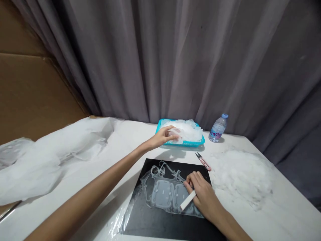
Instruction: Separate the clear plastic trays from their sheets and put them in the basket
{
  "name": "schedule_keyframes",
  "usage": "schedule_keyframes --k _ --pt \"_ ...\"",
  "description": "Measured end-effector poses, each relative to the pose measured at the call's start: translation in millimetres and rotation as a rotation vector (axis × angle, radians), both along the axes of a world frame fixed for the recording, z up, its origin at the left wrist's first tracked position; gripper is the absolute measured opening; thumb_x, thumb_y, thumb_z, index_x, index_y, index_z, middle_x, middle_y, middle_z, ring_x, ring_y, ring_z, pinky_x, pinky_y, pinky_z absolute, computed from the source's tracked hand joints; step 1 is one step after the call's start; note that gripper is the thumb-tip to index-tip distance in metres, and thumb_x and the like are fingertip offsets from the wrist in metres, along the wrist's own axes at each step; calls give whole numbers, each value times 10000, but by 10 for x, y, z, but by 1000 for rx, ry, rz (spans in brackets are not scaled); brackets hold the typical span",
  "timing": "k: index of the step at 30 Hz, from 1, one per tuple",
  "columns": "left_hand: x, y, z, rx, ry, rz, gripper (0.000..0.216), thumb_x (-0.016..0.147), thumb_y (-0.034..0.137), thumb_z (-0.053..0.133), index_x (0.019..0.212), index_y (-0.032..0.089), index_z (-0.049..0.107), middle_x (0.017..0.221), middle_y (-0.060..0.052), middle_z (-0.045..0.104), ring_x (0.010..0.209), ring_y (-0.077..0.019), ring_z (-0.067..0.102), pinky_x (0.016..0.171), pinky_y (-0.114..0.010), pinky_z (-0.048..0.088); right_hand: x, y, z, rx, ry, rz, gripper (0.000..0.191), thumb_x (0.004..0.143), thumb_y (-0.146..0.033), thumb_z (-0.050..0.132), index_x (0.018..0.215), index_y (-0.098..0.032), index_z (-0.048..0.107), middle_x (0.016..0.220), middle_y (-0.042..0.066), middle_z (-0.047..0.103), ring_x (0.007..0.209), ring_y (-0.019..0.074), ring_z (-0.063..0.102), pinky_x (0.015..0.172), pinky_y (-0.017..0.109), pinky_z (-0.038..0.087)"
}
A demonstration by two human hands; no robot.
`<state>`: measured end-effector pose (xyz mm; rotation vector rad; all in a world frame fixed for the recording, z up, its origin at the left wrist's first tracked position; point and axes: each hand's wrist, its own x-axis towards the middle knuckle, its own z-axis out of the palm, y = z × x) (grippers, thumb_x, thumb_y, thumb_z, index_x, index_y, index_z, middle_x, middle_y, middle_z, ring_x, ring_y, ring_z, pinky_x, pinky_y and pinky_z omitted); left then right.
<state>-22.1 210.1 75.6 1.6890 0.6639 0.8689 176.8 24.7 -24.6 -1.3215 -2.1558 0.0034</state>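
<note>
My left hand (164, 135) reaches out to the turquoise tray (190, 144) and its fingers close on a small translucent plastic piece (175, 135) at the tray's near edge. My right hand (202, 194) rests on a black mat (155, 224), fingers curled round a white flat stick (188, 200). Under that hand lies a clear moulded sheet (163, 192) with several rounded pockets and trailing loops.
The tray is heaped with translucent pieces (188, 129). Pink snips (203, 161) lie right of the mat. A small water bottle (218, 129) stands behind them. A pile of white scraps (240, 175) sits at the right, crumpled plastic bags (50, 157) at the left. Grey curtain behind.
</note>
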Motion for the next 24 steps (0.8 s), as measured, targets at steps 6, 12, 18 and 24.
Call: schedule_keyframes --k 6,12,18,24 --pt "-232 244 -61 167 68 188 375 876 502 724 947 134 703 922 -62 703 798 -182 628 763 -289 477 9 3 -23 -27 3 1 186 1070 -235 404 900 -243 478 877 48 597 796 232 592 670 342 494" --pt "-559 512 -294 253 205 269 352 936 454 682 975 105 710 909 -50 695 840 -205 629 765 -314 508 22 2 -50 -36 16 13 173 1066 -223 417 905 -239 477 878 43 590 806 231 576 694 351 489" --pt "-627 737 -366 306 363 231 361 998 354 645 1302 164 607 1299 -101 631 1097 -259 663 915 -462 582 29 -4 -40 -57 27 28 181 1069 -230 417 899 -236 478 855 32 577 777 215 557 678 337 470" --pt "-581 761 -421 369 392 259 359 998 351 645 1301 162 607 1292 -107 634 1088 -250 664 912 -458 581 31 -4 -22 -38 26 31 177 1058 -227 441 887 -237 485 831 26 570 763 213 564 669 322 470"
